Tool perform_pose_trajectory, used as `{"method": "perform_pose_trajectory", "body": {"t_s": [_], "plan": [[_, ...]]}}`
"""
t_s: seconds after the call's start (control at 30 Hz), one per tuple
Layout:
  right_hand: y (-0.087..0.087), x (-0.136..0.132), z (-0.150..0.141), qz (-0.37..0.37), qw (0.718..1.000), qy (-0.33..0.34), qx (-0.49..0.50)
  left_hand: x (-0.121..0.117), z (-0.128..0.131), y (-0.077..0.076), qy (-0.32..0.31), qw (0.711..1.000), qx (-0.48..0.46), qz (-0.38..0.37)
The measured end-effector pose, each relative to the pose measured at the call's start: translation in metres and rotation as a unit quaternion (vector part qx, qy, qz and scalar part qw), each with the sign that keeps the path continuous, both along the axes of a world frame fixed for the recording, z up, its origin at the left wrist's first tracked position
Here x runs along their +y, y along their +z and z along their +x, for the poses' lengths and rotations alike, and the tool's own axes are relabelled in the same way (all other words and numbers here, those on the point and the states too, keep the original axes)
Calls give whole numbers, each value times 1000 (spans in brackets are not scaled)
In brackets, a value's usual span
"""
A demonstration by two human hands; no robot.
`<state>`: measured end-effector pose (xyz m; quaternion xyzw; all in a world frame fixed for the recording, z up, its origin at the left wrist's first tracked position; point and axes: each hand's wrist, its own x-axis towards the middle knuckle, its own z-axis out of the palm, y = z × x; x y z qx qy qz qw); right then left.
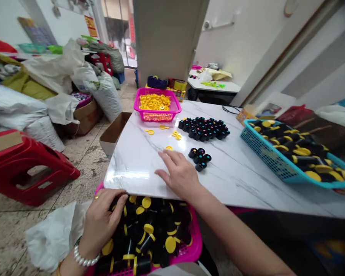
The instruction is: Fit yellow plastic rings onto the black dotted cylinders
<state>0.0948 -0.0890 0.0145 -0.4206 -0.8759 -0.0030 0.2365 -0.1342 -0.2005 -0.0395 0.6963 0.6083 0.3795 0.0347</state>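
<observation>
My left hand point(105, 212) is over the left side of a pink basket point(197, 245), close to the table's front edge. Its thumb and forefinger are apart, with dark pieces behind them, and nothing held shows. Black cylinders with yellow caps point(148, 229) fill this basket. Flat over the white marbled table point(138, 165), my right hand point(179, 174) has its fingers stretched out and thumb spread. A yellow ring piece point(169, 148) lies just past its fingertips; whether they touch is unclear. Right of that hand stands a small cluster of black cylinders point(199, 158) with coloured dots on top.
Farther back stands a larger group of black cylinders point(204, 128). Loose yellow ring pieces point(176, 135) lie left of it. A pink basket of yellow pieces point(158, 115) sits at the far edge. On the right is a blue basket point(271, 161); a red stool point(31, 165) is left.
</observation>
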Motion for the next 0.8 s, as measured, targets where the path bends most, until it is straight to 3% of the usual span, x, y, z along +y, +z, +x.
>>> {"method": "perform_pose_trajectory", "body": {"t_s": [0.1, 0.23, 0.37, 0.57, 0.7, 0.8], "plan": [[-9, 23, 10, -66, 993, -56, -86, 29, 22, 25, -75, 997, -25, -9], [-29, -6, 22, -52, 997, -23, -56, 72, 66, 45, -163, 985, -38, -46], [-45, -47, 52, -18, 1000, 24, 0, 110, 117, 43, -191, 975, 4, -111], [-56, -63, 99, -31, 996, 61, 53, 145, 190, 30, -131, 975, 104, -149], [-54, -71, 110, -55, 987, 76, 134, 152, 207, 29, -131, 971, 145, -135], [-46, -70, 121, -80, 973, 37, 211, 142, 196, 31, -152, 967, 170, -116]]}}
